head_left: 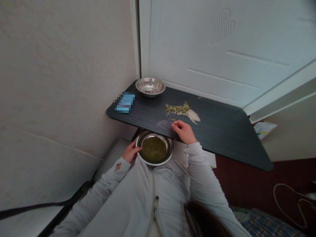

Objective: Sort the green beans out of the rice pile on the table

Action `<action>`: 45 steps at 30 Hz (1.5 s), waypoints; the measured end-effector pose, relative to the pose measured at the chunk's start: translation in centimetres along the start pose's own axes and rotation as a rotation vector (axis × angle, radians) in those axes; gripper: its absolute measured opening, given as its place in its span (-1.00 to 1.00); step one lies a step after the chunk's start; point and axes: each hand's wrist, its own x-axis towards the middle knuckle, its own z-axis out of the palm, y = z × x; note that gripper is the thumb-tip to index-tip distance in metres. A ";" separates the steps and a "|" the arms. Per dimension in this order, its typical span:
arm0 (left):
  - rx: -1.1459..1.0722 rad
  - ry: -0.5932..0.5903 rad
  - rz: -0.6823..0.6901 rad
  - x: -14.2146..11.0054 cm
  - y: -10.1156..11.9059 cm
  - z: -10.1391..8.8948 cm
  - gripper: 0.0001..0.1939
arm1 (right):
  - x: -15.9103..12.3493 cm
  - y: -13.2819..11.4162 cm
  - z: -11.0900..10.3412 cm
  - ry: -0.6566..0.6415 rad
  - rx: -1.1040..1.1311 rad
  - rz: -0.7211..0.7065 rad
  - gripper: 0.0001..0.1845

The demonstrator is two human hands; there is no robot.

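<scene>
My left hand (130, 151) grips the left rim of a steel bowl (170, 154), its thumb over the edge. Green mung beans (154, 149) cover the bottom of this bowl, which sits at my lap by the table's front edge. My right hand (184, 131) is over that edge, fingers curled and tips pinched together; what they hold, if anything, I cannot make out. Just left of the fingertips is a faint, see-through rounded patch (164, 124). Beyond the hand lie a strip of mixed beans and grains (176, 109) and a small heap of white rice (193, 116).
On the dark table (222, 131), a second steel bowl (150, 87) stands at the back left, with a small reddish mark inside. A blurred-out blue item (125, 102) lies near the left end. A white door (197, 42) borders the back, a wall (69, 82) the left.
</scene>
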 end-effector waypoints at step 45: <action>0.005 -0.001 -0.017 -0.1 0.2 0.2 -0.51 | 0.4 0.9 -0.2 0.383 0.050 0.156 -0.72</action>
